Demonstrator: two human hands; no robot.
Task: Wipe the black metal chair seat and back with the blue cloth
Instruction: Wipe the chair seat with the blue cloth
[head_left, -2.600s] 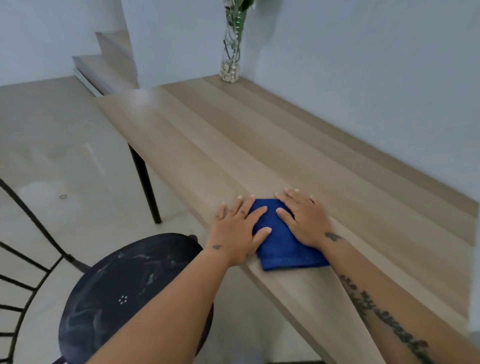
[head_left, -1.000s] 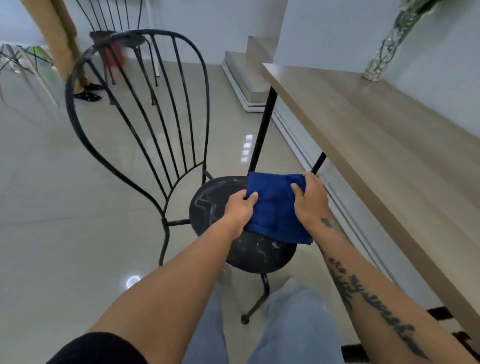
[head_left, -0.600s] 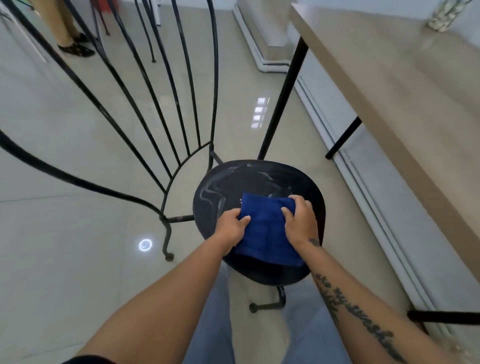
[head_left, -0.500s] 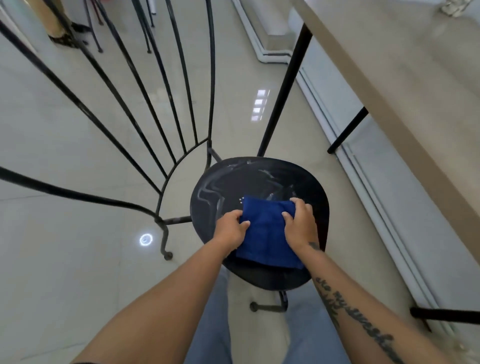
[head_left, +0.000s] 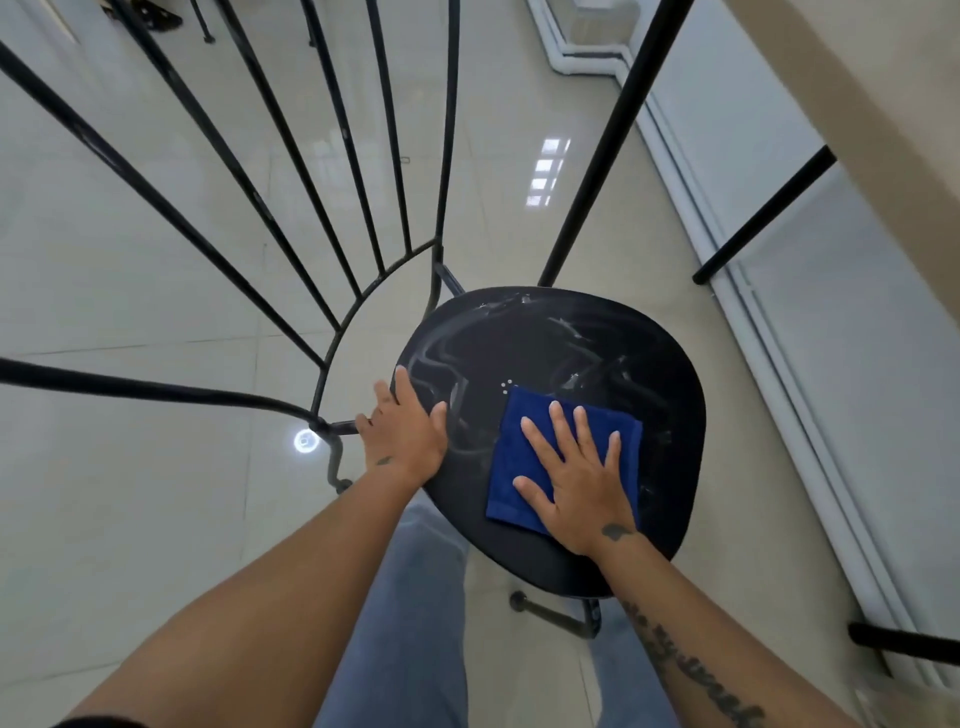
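The black metal chair seat (head_left: 582, 353) lies below me, round and streaked with pale dust smears. Its back of thin black bars (head_left: 332, 171) fans up to the left. The folded blue cloth (head_left: 514, 452) lies flat on the near middle of the seat. My right hand (head_left: 576, 473) presses on the cloth with fingers spread flat. My left hand (head_left: 405, 426) rests on the seat's left rim, fingers apart, thumb on the seat, off the cloth.
A wooden table (head_left: 883, 78) runs along the right, its black legs (head_left: 608, 140) standing just behind the seat. White baseboard (head_left: 810, 395) lines the wall at right. Glossy tiled floor (head_left: 130, 519) spreads left. My jeans-clad legs (head_left: 410, 623) stand against the seat's near edge.
The cloth was carried from the table down onto the seat. Since half a second ago my left hand let go of it and shifted to the seat's left rim; my right hand flattened on it.
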